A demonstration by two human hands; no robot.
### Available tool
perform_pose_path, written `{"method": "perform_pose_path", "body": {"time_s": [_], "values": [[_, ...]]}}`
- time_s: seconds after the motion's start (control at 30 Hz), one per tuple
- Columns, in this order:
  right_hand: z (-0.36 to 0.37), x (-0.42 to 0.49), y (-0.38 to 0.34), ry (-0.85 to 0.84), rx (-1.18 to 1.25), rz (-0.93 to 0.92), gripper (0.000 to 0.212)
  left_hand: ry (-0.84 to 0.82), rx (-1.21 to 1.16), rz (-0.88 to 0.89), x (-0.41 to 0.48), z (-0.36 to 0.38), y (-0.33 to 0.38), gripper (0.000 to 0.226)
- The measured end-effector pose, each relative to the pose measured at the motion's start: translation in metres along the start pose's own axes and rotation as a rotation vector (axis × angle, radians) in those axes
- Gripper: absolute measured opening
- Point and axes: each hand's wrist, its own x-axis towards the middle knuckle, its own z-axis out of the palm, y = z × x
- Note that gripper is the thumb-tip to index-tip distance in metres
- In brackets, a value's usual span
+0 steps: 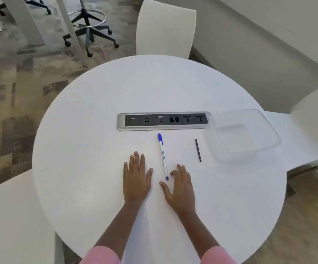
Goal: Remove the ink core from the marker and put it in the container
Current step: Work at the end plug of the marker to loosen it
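A white marker point(162, 156) with a blue cap and blue end lies lengthwise on the round white table point(97, 115), between my hands. A thin black ink core point(198, 150) lies on the table to its right, apart from it. Further right stands a clear plastic container point(242, 135) with nothing in it. My left hand point(136, 178) rests flat on the table, fingers apart, left of the marker. My right hand point(180, 185) rests palm down beside the marker's near tip, holding nothing.
A silver and black socket strip point(163, 121) is set into the table behind the marker. White chairs stand at the far side point(165, 29), at the right point(314, 119) and at the near left point(11, 221). A wheeled stool point(89, 25) stands on the carpet.
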Motion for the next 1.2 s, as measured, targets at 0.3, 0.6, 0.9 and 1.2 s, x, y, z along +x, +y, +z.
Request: {"method": "perform_pose_path", "body": {"time_s": [0.3,0.6,0.9,1.2], "values": [[-0.003,0.006,-0.011,0.007,0.128,0.181,0.011,-0.090,-0.017,0.054,-0.002,-0.004,-0.012,0.070],[-0.018,0.011,-0.017,-0.050,0.348,0.318,0.014,0.063,-0.578,-0.063,0.004,-0.025,0.007,0.032],[-0.045,-0.004,-0.018,-0.111,0.479,0.247,0.009,-0.357,-1.711,-0.654,0.007,-0.060,0.026,0.016],[-0.067,0.005,-0.010,-0.075,0.395,0.123,0.010,-0.288,-1.997,-0.720,-0.005,-0.070,0.032,0.013]]}}
